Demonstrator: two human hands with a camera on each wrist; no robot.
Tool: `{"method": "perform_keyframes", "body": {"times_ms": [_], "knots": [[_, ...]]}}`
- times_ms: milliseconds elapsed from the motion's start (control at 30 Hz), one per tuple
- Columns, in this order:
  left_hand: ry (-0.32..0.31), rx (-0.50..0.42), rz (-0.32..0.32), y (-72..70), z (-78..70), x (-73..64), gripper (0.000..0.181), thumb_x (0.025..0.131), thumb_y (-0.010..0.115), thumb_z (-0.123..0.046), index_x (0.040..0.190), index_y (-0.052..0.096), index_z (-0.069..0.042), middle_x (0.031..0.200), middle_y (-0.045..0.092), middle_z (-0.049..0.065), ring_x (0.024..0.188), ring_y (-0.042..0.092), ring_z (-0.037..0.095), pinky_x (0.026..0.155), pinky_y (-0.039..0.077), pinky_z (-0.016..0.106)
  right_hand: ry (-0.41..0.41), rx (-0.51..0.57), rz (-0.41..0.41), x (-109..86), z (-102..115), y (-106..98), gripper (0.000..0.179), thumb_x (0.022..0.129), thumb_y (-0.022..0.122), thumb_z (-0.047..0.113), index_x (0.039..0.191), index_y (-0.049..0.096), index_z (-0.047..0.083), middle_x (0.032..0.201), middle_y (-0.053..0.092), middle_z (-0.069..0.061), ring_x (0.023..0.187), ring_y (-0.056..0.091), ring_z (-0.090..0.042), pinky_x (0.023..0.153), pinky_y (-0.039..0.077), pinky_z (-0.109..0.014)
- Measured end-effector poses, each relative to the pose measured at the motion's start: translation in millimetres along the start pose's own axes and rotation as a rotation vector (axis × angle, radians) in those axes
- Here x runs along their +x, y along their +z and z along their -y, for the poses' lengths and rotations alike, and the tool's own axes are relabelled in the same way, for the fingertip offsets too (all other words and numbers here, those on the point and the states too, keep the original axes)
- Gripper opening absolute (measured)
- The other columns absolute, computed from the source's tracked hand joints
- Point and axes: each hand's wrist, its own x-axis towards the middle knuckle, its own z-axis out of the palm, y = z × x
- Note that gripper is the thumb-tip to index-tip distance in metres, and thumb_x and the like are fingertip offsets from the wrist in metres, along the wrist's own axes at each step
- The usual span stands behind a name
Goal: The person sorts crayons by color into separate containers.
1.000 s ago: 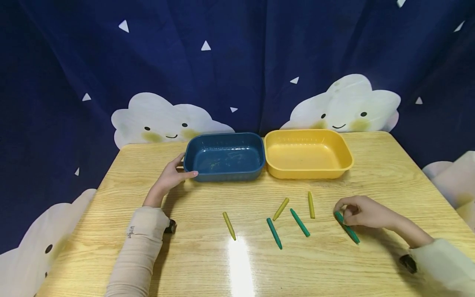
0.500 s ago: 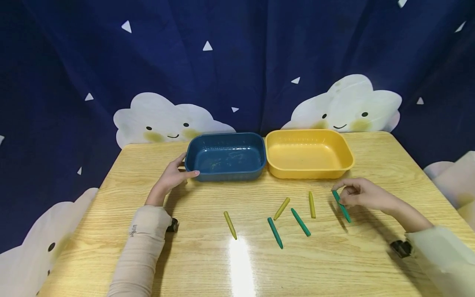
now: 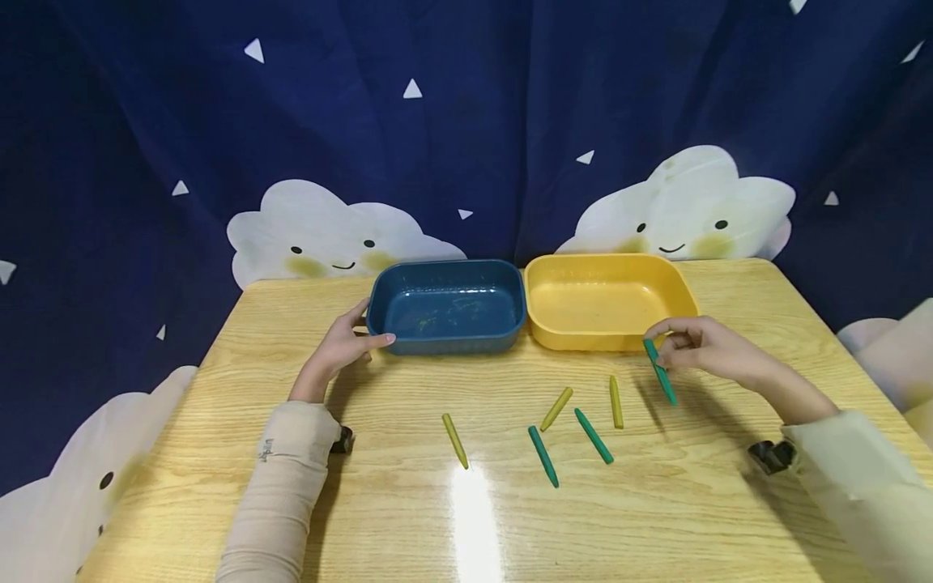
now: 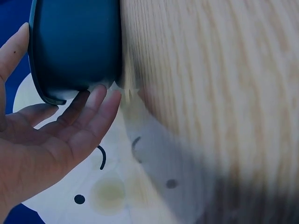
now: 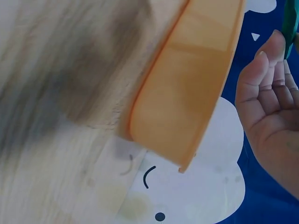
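Note:
My right hand (image 3: 705, 350) pinches a green crayon (image 3: 660, 372) between thumb and fingers, held above the table close to the near right corner of the yellow bin (image 3: 608, 342). In the right wrist view only part of that green crayon (image 5: 290, 28) shows, at the top right edge. My left hand (image 3: 346, 342) rests against the left end of the blue bin (image 3: 452, 345), thumb along its near corner. The left wrist view has its fingers (image 4: 96, 109) extended at the bin's end wall. Both bins look empty.
On the wooden table (image 3: 394, 518) lie two more green crayons, one tilted (image 3: 594, 436) and the other nearer the front (image 3: 543, 457). Three yellow crayons lie about: one at left (image 3: 455, 441), a shorter one (image 3: 557, 409), and one at right (image 3: 616, 402). A dark blue curtain (image 3: 481, 121) hangs behind.
My right hand has lifted the green crayon off the table and carried it away from me and slightly left, to the yellow bin's near corner. The left hand stays at the blue bin.

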Motion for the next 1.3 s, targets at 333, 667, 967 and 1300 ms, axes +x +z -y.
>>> {"method": "perform_keyframes", "body": {"times_ms": [333, 667, 967, 1300], "knots": [[-0.012, -0.008, 0.002, -0.9, 1.7, 0.6, 0.087, 0.083, 0.068, -0.022, 0.148, 0.009, -0.015, 0.132, 0.036, 0.024, 0.061, 0.055, 0.031, 0.063, 0.050, 0.043, -0.048, 0.067, -0.021, 18.6, 16, -9, 0.022, 0.090, 0.052, -0.003, 0.111, 0.053, -0.004, 0.077, 0.062, -0.008, 0.066, 0.061, -0.019, 0.061, 0.052, -0.031], [-0.003, 0.001, 0.011, -1.7, -0.1, 0.5, 0.089, 0.083, 0.069, -0.023, 0.147, 0.009, -0.012, 0.135, 0.034, 0.026, 0.053, 0.054, 0.028, 0.060, 0.051, 0.041, -0.075, 0.044, -0.074, 34.9, 34, -21, 0.022, 0.091, 0.052, 0.000, 0.112, 0.055, 0.001, 0.080, 0.064, -0.005, 0.067, 0.060, -0.019, 0.065, 0.051, -0.027], [-0.023, -0.031, 0.019, -3.2, -0.3, 0.4, 0.089, 0.083, 0.069, -0.022, 0.147, 0.008, -0.014, 0.136, 0.033, 0.024, 0.051, 0.053, 0.024, 0.059, 0.051, 0.038, -0.084, 0.100, -0.062, 52.7, 46, -28, 0.026, 0.092, 0.051, 0.003, 0.117, 0.056, 0.009, 0.084, 0.064, -0.002, 0.070, 0.058, -0.021, 0.066, 0.050, -0.028], [-0.039, -0.002, 0.022, -4.1, -2.0, 0.3, 0.089, 0.083, 0.068, -0.025, 0.147, 0.008, -0.015, 0.137, 0.033, 0.023, 0.044, 0.048, 0.020, 0.061, 0.050, 0.040, -0.068, 0.139, -0.044, 79.2, 64, -29, 0.026, 0.091, 0.051, 0.002, 0.116, 0.056, 0.008, 0.081, 0.064, -0.002, 0.066, 0.056, -0.017, 0.066, 0.049, -0.026]]}}
